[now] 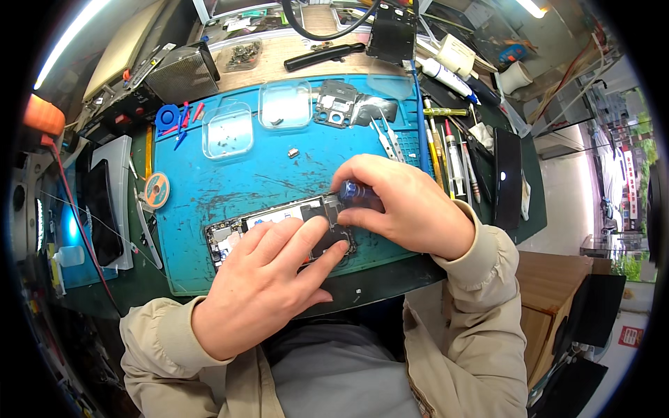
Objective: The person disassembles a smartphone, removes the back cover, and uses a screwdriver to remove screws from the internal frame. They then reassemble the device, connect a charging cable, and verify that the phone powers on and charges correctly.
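Dark smartphone [104, 209]: at far left, lying on a pale tray beside the blue mat [191, 181].
Orange-rimmed spool [157, 190]: flat on the mat's left edge.
Blue plastic ring [168, 117]: at the mat's far left corner, beside red and blue sticks [184, 125].
Left-hand clear box [227, 132]: open, with tiny dark pieces inside.
Left hand [265, 272]: palm down across the opened phone, fingers loosely spread, index fingertip on its right end; nothing visibly gripped.
Opened phone [284, 213]: on the mat's near part, internals exposed, partly covered by the left hand.
Right-hand clear box [285, 104]: far side, holding one small dark part.
Small metal part [293, 152]: alone on the mat, near that box.
Blue-handled screwdriver [359, 195]: above the phone's far right corner; tip hidden, contact impossible to tell.
Tweezers [390, 137]: beyond the right hand [411, 202].
Right hand: thumb and forefinger curled closed around the screwdriver handle.
Syringe [454, 166]: right of the mat, among slim tools.
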### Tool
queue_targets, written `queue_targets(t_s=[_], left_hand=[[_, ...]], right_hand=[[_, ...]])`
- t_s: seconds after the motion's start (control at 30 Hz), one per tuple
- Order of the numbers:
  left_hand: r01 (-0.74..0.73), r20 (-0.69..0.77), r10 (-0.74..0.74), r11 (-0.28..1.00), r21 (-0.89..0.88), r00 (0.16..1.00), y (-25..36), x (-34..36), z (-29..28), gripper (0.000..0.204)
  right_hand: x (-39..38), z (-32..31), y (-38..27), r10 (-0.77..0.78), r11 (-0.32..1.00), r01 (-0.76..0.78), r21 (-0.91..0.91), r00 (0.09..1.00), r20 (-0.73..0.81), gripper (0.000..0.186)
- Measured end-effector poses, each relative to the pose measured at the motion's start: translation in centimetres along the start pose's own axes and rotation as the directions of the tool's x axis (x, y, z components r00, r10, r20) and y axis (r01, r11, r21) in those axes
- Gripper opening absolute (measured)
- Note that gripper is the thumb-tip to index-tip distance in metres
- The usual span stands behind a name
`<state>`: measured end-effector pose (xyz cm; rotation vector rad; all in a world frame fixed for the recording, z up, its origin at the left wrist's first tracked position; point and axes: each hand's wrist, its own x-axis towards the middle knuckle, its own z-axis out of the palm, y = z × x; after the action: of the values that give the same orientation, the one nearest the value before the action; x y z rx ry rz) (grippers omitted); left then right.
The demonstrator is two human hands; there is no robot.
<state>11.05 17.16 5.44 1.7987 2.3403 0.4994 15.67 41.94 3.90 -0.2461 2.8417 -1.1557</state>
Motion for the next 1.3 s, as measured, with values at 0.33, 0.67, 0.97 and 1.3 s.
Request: queue_targets(t_s=[0.33, 0.67, 0.97, 1.3], left_hand=[[-0.036, 0.028, 0.039, 0.993, -0.111, 0.999, -1.1, 0.7, -0.4, 0.07], [-0.067, -0.082, 0.069, 0.997, 0.027, 0.994, -1.5, 1.3, 0.1, 0.073], [-0.096, -0.117, 0.105, 0.992, 0.083, 0.988, -1.1, 0.8, 0.7, 0.077], [-0.144, -0.206, 0.165, 0.983, 0.114, 0.965, -1.2, 0.3, 1.9, 0.071]], right_hand=[[-0.4, -0.3, -0.9, 0.118, 0.991, -0.119, -0.059, 0.993, -0.008, 0.034], [-0.3, -2.7, -2.7, -0.117, 0.935, 0.299, 0.191, 0.768, -0.629, 0.015], [1.7, -6.4, -3.8, 0.079, 0.991, -0.126, -0.041, 0.808, -0.584, 0.04], [0.0, -6.7, 6.7, 0.17, 0.684, -0.533, -0.498, 0.78, -0.602, 0.04]])
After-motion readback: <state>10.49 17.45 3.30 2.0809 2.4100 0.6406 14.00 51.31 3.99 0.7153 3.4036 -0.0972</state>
